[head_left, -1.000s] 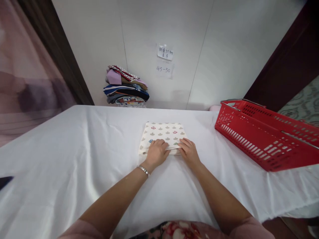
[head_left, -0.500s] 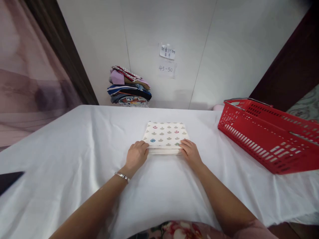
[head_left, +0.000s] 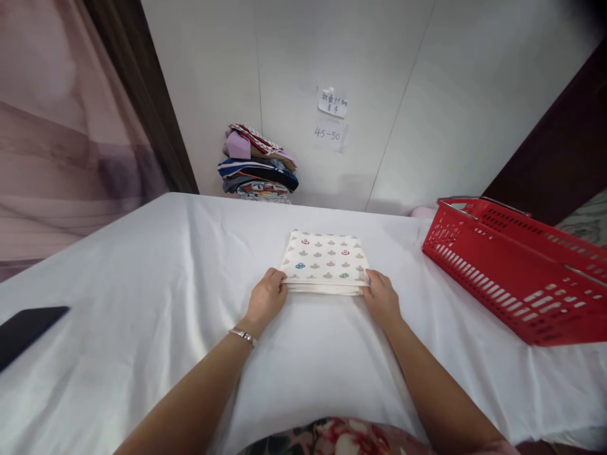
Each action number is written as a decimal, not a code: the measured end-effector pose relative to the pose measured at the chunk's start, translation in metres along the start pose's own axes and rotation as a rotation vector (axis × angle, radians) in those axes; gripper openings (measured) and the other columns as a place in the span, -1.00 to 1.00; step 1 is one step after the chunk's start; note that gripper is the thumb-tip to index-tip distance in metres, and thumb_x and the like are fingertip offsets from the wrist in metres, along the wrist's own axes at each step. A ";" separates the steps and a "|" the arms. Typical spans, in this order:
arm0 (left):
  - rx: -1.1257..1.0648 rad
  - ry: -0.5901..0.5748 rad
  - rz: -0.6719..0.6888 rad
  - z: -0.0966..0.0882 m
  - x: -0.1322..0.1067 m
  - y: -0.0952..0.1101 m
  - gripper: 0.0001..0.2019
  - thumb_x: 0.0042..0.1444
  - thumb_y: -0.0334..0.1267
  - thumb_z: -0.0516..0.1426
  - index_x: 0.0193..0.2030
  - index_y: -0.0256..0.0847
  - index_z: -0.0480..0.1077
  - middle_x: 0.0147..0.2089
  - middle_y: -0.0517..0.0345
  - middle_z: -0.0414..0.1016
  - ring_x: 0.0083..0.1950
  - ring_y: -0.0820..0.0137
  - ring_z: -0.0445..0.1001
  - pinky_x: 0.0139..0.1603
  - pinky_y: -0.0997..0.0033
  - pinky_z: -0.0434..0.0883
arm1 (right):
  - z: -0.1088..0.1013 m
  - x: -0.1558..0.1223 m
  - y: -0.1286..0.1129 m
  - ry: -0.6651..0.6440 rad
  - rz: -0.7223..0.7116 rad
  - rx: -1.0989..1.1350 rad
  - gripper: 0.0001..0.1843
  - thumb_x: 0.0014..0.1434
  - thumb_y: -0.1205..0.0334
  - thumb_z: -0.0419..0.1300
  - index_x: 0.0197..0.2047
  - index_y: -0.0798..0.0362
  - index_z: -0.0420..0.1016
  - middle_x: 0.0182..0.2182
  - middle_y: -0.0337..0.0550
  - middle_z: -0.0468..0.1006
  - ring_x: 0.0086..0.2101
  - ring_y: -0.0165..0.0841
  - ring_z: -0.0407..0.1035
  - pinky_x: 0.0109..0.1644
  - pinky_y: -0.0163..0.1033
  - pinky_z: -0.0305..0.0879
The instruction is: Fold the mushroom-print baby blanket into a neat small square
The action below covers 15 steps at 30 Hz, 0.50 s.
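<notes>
A folded cream cloth (head_left: 325,260) with small printed shapes lies in the middle of the white-covered table (head_left: 142,272). My left hand (head_left: 265,298), with a silver bracelet at the wrist, grips its near left corner, fingers curled round the edge. At the near right corner my right hand (head_left: 382,297) holds the edge in the same way. Both hands sit at the near side of the folded stack, thumbs on top.
A red plastic basket (head_left: 512,259) stands at the right of the table. Against the white wall behind the table's far edge is a pile of folded clothes (head_left: 258,165). A dark flat object (head_left: 26,328) lies at the table's left edge. Two paper notes (head_left: 331,117) hang on the wall.
My hands slid apart from the middle of the cloth's near edge to its two near corners. The view shifted slightly left, so the cloth and basket sit further right.
</notes>
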<state>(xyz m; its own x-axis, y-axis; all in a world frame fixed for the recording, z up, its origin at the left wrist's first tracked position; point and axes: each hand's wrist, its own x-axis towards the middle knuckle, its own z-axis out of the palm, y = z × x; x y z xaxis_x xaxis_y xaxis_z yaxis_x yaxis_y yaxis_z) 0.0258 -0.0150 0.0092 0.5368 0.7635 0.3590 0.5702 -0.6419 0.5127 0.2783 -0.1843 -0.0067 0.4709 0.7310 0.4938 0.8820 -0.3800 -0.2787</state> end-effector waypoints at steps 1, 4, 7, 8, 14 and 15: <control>0.007 -0.003 -0.006 0.000 0.000 -0.002 -0.80 0.03 -0.42 -0.07 -0.26 -0.17 0.30 -0.20 0.14 0.36 -0.34 0.44 0.39 -0.30 0.44 0.32 | 0.000 0.000 -0.001 -0.018 0.037 -0.025 -0.55 0.14 0.24 0.00 0.12 0.00 0.26 0.00 -0.06 0.38 -0.03 -0.18 0.27 -0.11 -0.13 0.30; 0.032 -0.023 -0.027 0.001 0.000 -0.005 -0.84 0.01 -0.42 -0.06 -0.30 -0.17 0.28 -0.23 0.13 0.34 -0.34 0.42 0.37 -0.31 0.43 0.31 | 0.001 -0.001 -0.001 -0.085 0.123 -0.078 -0.54 0.15 0.18 0.00 0.13 -0.03 0.23 -0.10 -0.06 0.44 -0.17 -0.20 0.36 -0.28 -0.19 0.28; 0.046 -0.042 -0.050 0.001 0.001 -0.006 -0.88 -0.01 -0.43 -0.05 -0.34 -0.17 0.25 -0.27 0.14 0.33 -0.34 0.41 0.36 -0.30 0.42 0.31 | 0.003 -0.002 0.001 -0.176 0.141 -0.085 -0.54 0.16 0.19 -0.02 0.15 -0.08 0.21 -0.23 -0.14 0.52 -0.31 -0.25 0.41 -0.36 -0.24 0.22; 0.048 -0.047 -0.055 0.000 0.001 -0.006 -0.88 -0.01 -0.43 -0.04 -0.34 -0.17 0.24 -0.27 0.14 0.32 -0.34 0.41 0.35 -0.30 0.42 0.30 | 0.004 -0.002 0.001 -0.198 0.140 -0.090 -0.54 0.16 0.20 -0.03 0.15 -0.09 0.20 -0.25 -0.15 0.53 -0.33 -0.26 0.41 -0.37 -0.24 0.21; 0.054 -0.053 -0.058 0.000 0.002 -0.006 -0.86 -0.01 -0.45 -0.04 -0.33 -0.18 0.25 -0.25 0.12 0.33 -0.32 0.41 0.36 -0.30 0.42 0.30 | 0.001 -0.001 -0.001 -0.266 0.180 -0.147 -0.49 0.17 0.26 -0.07 0.21 -0.08 0.15 -0.21 -0.15 0.55 -0.30 -0.28 0.42 -0.35 -0.27 0.16; 0.053 -0.048 -0.059 0.000 0.002 -0.006 -0.86 -0.02 -0.46 -0.04 -0.34 -0.19 0.25 -0.25 0.12 0.33 -0.32 0.41 0.36 -0.29 0.42 0.30 | 0.000 0.000 -0.002 -0.282 0.190 -0.150 -0.49 0.18 0.26 -0.08 0.22 -0.08 0.14 -0.20 -0.16 0.54 -0.29 -0.28 0.42 -0.34 -0.27 0.16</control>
<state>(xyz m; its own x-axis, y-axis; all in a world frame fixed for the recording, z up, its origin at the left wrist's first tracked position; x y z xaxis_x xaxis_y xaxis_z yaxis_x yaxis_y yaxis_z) 0.0235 -0.0096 0.0064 0.5301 0.7964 0.2911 0.6326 -0.6001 0.4896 0.2763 -0.1837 -0.0066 0.6221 0.7588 0.1930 0.7816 -0.5874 -0.2097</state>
